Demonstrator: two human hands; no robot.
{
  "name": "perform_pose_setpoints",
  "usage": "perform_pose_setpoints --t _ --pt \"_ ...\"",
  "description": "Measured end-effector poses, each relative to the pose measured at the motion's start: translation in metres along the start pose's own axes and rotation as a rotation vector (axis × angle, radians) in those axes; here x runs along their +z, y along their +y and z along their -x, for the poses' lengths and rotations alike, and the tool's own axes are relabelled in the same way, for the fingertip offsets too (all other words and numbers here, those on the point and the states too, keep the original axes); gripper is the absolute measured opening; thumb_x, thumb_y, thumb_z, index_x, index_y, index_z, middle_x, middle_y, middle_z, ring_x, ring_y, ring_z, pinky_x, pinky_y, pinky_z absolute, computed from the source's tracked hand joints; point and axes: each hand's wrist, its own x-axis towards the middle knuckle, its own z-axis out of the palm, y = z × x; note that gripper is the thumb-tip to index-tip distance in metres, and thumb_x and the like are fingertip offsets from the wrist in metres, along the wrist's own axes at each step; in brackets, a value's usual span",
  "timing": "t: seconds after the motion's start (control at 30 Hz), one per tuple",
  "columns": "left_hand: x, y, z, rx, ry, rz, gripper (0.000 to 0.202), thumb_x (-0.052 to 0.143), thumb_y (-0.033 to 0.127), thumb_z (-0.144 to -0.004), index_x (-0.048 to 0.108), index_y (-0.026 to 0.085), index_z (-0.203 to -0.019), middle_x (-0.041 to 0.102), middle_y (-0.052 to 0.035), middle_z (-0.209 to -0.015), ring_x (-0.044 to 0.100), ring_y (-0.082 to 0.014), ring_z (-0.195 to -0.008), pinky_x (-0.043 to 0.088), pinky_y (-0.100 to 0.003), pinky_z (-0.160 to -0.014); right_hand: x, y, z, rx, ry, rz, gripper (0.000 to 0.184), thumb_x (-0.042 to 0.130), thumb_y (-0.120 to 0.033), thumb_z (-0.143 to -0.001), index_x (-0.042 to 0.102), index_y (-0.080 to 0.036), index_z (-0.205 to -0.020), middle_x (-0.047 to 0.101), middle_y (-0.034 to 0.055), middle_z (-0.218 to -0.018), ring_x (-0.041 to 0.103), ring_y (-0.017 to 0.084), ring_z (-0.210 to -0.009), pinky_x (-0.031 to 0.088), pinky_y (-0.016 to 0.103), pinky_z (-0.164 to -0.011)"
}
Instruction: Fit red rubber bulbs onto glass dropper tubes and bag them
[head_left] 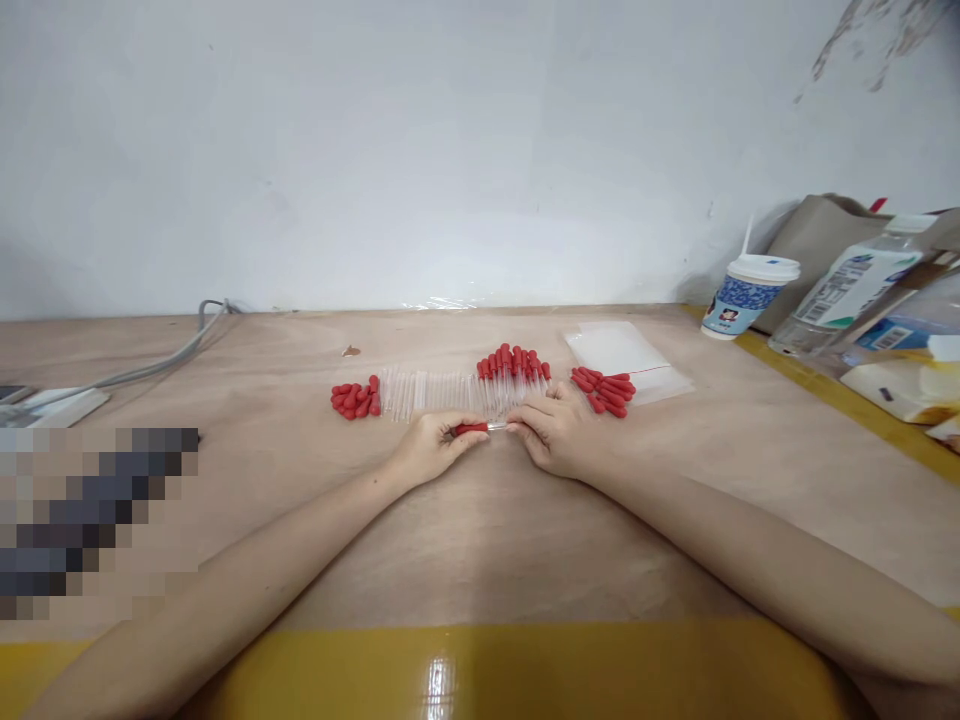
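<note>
My left hand [435,446] pinches a red rubber dropper bulb [471,429] low over the table. From the bulb's right end runs a clear dropper tube [498,427], its far part closed in the fingers of my right hand [553,432]. Bulb and tube meet in line, roughly level. Behind my hands lies a row of loose clear tubes [424,390]. Droppers with red bulbs fitted [514,365] are stacked at that row's right end. Loose red bulbs [355,398] form a pile on the left, and more red bulbs [604,391] lie beyond my right hand.
White plastic bags [626,355] lie behind the right pile. A blue and white paper cup [750,295] and a plastic bottle [859,285] stand at the far right. A grey cable [161,362] crosses the left side. Yellow tape [360,675] edges the table.
</note>
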Motion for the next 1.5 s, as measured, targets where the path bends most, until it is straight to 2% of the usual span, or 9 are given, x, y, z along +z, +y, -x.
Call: perform_pose_setpoints --t 0.33,0.53,0.67,0.77,0.83,1.03,1.17,1.27,1.5 --pt "0.0 -0.004 0.001 0.101 0.006 -0.086 0.017 0.059 0.029 -0.08 0.067 0.018 -0.089 0.07 -0.0032 -0.085 0.064 -0.0135 -0.074 0.052 -0.023 -0.067 0.008 -0.004 0.0 0.082 -0.114 -0.055 0.027 0.039 -0.025 -0.089 0.063 -0.016 -0.08 0.065 0.0032 -0.073 0.052 0.013 -0.064 0.027 0.03 -0.069" --pt "-0.007 -0.002 -0.001 0.186 0.031 -0.228 0.02 0.054 0.027 -0.083 0.063 0.019 -0.098 0.067 -0.0053 -0.092 0.062 -0.0156 -0.083 0.05 -0.028 -0.076 -0.018 0.0 -0.014 0.073 -0.323 0.12 0.02 0.05 -0.021 -0.081 0.065 -0.019 -0.069 0.066 0.0045 -0.068 0.054 0.018 -0.069 0.026 0.034 -0.072" --pt "-0.013 -0.008 -0.001 0.083 0.131 -0.434 0.038 0.055 0.033 -0.081 0.055 0.014 -0.115 0.058 -0.0122 -0.115 0.052 -0.0229 -0.108 0.042 -0.038 -0.093 -0.032 0.029 -0.019 0.47 -0.265 0.077 0.018 0.052 -0.024 -0.076 0.064 -0.02 -0.063 0.065 0.0007 -0.06 0.053 0.015 -0.056 0.03 0.032 -0.068" --pt "-0.014 -0.012 -0.001 -0.071 0.038 -0.561 0.045 0.048 0.042 -0.083 0.054 0.013 -0.118 0.047 -0.0148 -0.129 0.04 -0.0274 -0.122 0.033 -0.044 -0.101 -0.031 0.051 -0.015 0.811 -0.231 0.103 0.024 0.051 -0.033 -0.074 0.061 -0.019 -0.057 0.061 0.0021 -0.054 0.053 0.017 -0.055 0.032 0.03 -0.064" --pt "-0.013 -0.012 -0.002 -0.16 -0.056 -0.589 0.049 0.04 0.046 -0.086 0.052 0.015 -0.122 0.042 -0.0149 -0.134 0.034 -0.0278 -0.127 0.028 -0.046 -0.103 -0.025 0.059 -0.011 0.897 -0.267 0.155 0.028 0.048 -0.035 -0.074 0.058 -0.019 -0.053 0.059 0.0027 -0.051 0.053 0.018 -0.057 0.032 0.031 -0.067" --pt "-0.012 -0.012 -0.003 -0.218 -0.164 -0.593 0.052 0.035 0.048 -0.087 0.045 0.017 -0.128 0.038 -0.0147 -0.137 0.031 -0.0267 -0.129 0.021 -0.048 -0.105 -0.006 0.059 -0.006 0.851 -0.385 0.279 0.033 0.042 -0.038 -0.078 0.059 -0.019 -0.058 0.062 0.0055 -0.062 0.057 0.022 -0.067 0.028 0.037 -0.074" --pt "-0.012 -0.013 -0.003 -0.217 -0.14 -0.574 0.056 0.036 0.049 -0.087 0.039 0.017 -0.132 0.035 -0.0151 -0.139 0.029 -0.0262 -0.13 0.022 -0.045 -0.106 -0.014 0.058 -0.007 0.8 -0.403 0.409 0.031 0.038 -0.033 -0.083 0.063 -0.017 -0.072 0.065 0.0096 -0.071 0.059 0.023 -0.071 0.026 0.038 -0.074" --pt "-0.011 -0.011 -0.002 -0.255 -0.089 -0.556 0.061 0.039 0.05 -0.085 0.033 0.017 -0.136 0.029 -0.0157 -0.142 0.023 -0.028 -0.132 0.026 -0.043 -0.105 -0.022 0.057 -0.007 0.769 -0.5 0.525 0.025 0.043 -0.023 -0.08 0.064 -0.014 -0.071 0.065 0.0133 -0.071 0.06 0.025 -0.07 0.025 0.039 -0.073" --pt "-0.011 -0.01 -0.002 -0.341 -0.122 -0.583 0.062 0.036 0.055 -0.084 0.04 0.015 -0.132 0.03 -0.0173 -0.141 0.016 -0.0344 -0.133 0.023 -0.049 -0.104 -0.018 0.056 -0.003 0.765 -0.554 0.547 0.024 0.045 -0.026 -0.079 0.065 -0.014 -0.075 0.066 0.0144 -0.075 0.06 0.026 -0.074 0.028 0.039 -0.073"
